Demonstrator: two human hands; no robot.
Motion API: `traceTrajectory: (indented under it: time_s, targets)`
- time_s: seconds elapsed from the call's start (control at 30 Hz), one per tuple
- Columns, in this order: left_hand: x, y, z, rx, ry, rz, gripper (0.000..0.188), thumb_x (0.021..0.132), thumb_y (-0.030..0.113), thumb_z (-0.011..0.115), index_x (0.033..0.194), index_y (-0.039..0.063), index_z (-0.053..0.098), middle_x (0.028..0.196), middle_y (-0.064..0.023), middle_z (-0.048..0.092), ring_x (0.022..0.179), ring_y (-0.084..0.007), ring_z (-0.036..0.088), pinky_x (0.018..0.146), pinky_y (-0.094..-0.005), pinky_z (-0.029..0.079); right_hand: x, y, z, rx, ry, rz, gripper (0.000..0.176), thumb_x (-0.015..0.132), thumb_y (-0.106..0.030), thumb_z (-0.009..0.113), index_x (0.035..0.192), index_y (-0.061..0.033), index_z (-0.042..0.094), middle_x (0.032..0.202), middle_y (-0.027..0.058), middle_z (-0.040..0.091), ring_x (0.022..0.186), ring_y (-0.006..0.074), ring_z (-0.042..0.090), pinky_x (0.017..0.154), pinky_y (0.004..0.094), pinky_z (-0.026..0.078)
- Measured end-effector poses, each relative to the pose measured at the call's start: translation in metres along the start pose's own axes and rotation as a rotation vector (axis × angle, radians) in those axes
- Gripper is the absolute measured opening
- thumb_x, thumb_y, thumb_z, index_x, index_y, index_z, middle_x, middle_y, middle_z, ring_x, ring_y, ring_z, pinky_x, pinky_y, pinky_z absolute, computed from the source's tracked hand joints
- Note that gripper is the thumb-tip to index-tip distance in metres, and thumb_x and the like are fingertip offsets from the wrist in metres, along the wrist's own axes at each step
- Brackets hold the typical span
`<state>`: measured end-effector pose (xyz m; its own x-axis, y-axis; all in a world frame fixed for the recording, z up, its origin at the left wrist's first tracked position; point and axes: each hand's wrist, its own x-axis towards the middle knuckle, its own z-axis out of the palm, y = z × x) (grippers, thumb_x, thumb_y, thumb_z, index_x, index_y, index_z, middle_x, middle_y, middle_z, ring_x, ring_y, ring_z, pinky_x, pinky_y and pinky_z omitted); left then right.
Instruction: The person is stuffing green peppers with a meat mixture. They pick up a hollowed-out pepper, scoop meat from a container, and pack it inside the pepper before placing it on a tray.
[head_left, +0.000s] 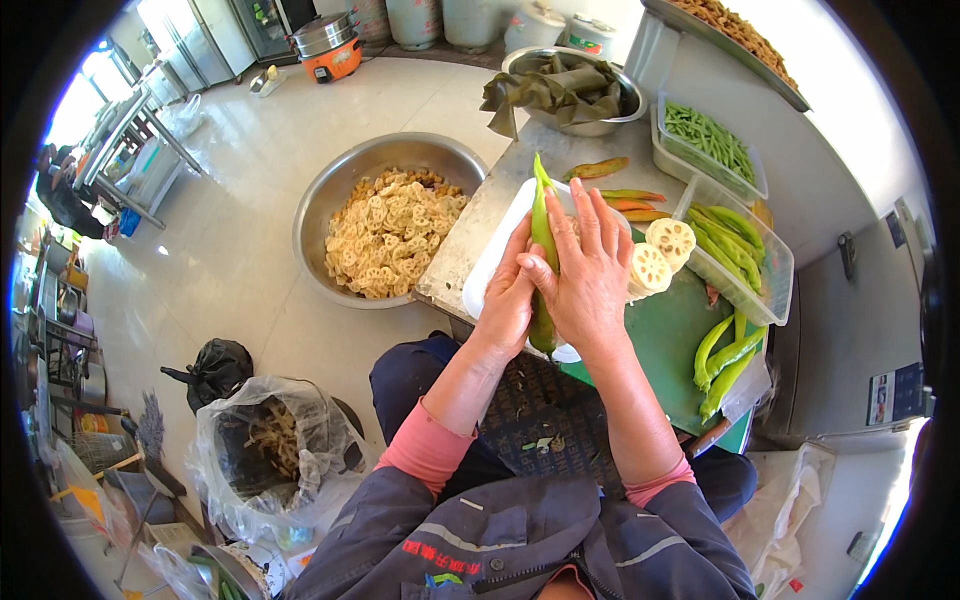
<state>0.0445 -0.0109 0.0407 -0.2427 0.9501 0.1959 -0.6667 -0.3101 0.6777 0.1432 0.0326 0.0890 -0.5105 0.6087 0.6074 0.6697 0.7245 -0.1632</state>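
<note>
A long green pepper is held upright in the view between my two hands, over a white tray. My left hand grips it from the left, the thumb lying across it. Against its right side lies my right hand, fingers stretched out; whether it grips or only touches cannot be told. Right of my hands, cut lotus root pieces stand by a green cutting board. Several green peppers lie on the board's right side, and more fill a clear plastic container. Reddish peppers lie behind the tray.
A steel basin of sliced lotus root stands at left. Behind are a bowl of dark green leaves and a container of green beans. A cleaver lies at the board's right edge. A lined waste bin stands lower left.
</note>
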Motion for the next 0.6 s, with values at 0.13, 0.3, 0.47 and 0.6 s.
traceTrajectory:
  time_s: [0.13, 0.3, 0.47, 0.6]
  targets:
    - [-0.002, 0.001, 0.002, -0.048, 0.036, -0.040, 0.055, 0.116, 0.022, 0.040, 0.167, 0.009, 0.022, 0.161, -0.0096, 0.042, 0.145, -0.0196, 0.045, 0.120, -0.0368, 0.041, -0.005, 0.003, 0.001, 0.239, 0.060, 0.065, 0.071, 0.096, -0.054, 0.066, 0.155, -0.0162, 0.053, 0.165, 0.0182, 0.039, 0.151, 0.0394, 0.036, 0.120, 0.0557, 0.027]
    - [-0.001, 0.001, 0.000, -0.216, 0.040, -0.084, 0.051, 0.117, 0.025, 0.039, 0.164, 0.008, 0.029, 0.155, -0.0118, 0.047, 0.143, -0.0219, 0.048, 0.117, -0.0382, 0.044, -0.014, 0.006, 0.013, 0.227, -0.103, 0.063, 0.072, 0.098, -0.051, 0.065, 0.160, -0.0210, 0.046, 0.167, 0.0217, 0.033, 0.151, 0.0457, 0.033, 0.120, 0.0588, 0.027]
    - [0.001, -0.001, -0.013, -0.205, 0.073, -0.135, 0.050, 0.116, 0.029, 0.041, 0.161, 0.009, 0.034, 0.144, -0.0130, 0.055, 0.129, -0.0226, 0.057, 0.110, -0.0412, 0.050, -0.039, 0.004, 0.013, 0.212, -0.220, 0.088, 0.074, 0.098, -0.042, 0.065, 0.164, -0.0219, 0.039, 0.167, 0.0219, 0.033, 0.151, 0.0458, 0.033, 0.121, 0.0597, 0.027]
    - [0.004, -0.004, -0.018, -0.223, 0.118, -0.106, 0.053, 0.115, 0.032, 0.044, 0.161, 0.009, 0.035, 0.130, -0.0122, 0.061, 0.116, -0.0222, 0.060, 0.104, -0.0418, 0.053, -0.055, 0.001, -0.002, 0.256, -0.386, 0.090, 0.094, 0.084, -0.027, 0.072, 0.168, -0.0204, 0.029, 0.160, 0.0236, 0.042, 0.145, 0.0421, 0.043, 0.117, 0.0579, 0.033]
